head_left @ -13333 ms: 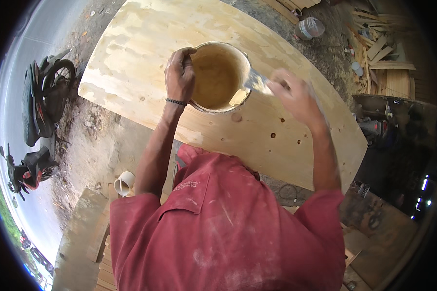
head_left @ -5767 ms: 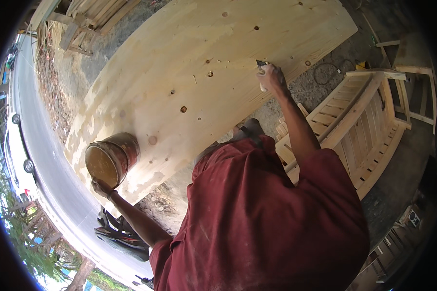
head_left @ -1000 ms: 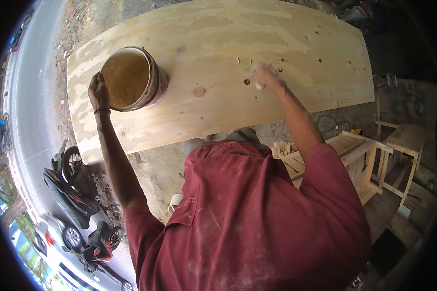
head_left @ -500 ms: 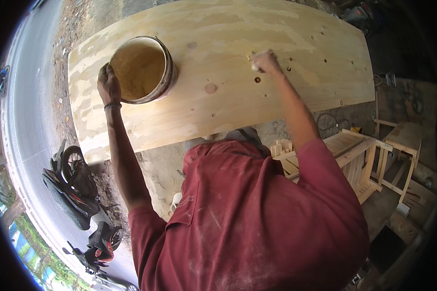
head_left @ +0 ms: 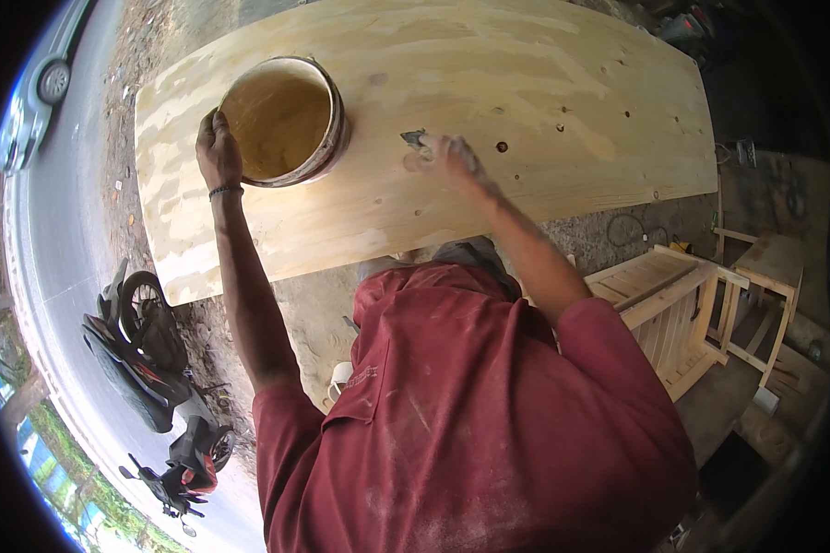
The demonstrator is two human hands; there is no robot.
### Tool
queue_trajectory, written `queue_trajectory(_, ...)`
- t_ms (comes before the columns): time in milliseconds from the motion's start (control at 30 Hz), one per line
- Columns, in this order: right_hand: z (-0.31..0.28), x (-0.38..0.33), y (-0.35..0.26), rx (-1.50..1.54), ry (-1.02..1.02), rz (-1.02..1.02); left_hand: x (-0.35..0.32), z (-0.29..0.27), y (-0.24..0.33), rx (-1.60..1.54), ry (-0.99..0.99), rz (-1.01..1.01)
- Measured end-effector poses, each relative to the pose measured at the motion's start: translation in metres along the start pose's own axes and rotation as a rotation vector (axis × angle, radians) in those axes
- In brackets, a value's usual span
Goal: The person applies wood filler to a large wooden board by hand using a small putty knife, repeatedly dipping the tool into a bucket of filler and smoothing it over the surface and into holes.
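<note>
My left hand [head_left: 218,152] grips the rim of a round bucket [head_left: 330,147], its fingers wrapped over the left edge. Tan, pasty filler [head_left: 281,138] coats the inside of the bucket. Right of it, my right hand [head_left: 452,164] is closed, slightly smeared by motion, around a putty knife [head_left: 413,138] whose dark blade points left. The blade lies at the surface of a large plywood board [head_left: 415,55], close to a round knot. Pale filler patches and several dark knot holes [head_left: 502,147] mark the board. Its handle is hidden in my fingers.
Wooden slatted furniture [head_left: 673,304] stands at the lower right, with a wooden frame [head_left: 765,267] beyond it. A motorcycle [head_left: 138,350] is parked at the left by the road [head_left: 60,221], where a car [head_left: 41,92] passes. A white mug-like container [head_left: 339,378] sits below the board.
My right hand has moved left and nearer to me across the board, and the knife blade now shows. My left hand stays on the bucket rim. A car has come into view on the road.
</note>
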State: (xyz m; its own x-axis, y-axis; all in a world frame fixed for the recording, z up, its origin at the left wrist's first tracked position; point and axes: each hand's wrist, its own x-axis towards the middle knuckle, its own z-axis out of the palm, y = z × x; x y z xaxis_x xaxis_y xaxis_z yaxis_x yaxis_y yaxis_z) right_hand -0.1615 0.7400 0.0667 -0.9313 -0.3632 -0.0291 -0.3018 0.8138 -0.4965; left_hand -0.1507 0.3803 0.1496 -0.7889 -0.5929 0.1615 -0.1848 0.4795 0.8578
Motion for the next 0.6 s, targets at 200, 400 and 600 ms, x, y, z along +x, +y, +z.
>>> queue_trajectory(200,0.017,-0.025,-0.025,-0.054,-0.354,-0.095,-0.001,-0.003,0.002,0.058,0.021,-0.004)
queue_trajectory(400,0.018,-0.022,-0.035,-0.092,-0.38,0.074,-0.002,-0.005,0.001,0.034,0.005,-0.007)
queue_trajectory(600,0.042,-0.013,-0.016,0.0,-0.318,0.083,0.002,-0.001,-0.004,-0.022,-0.009,0.039)
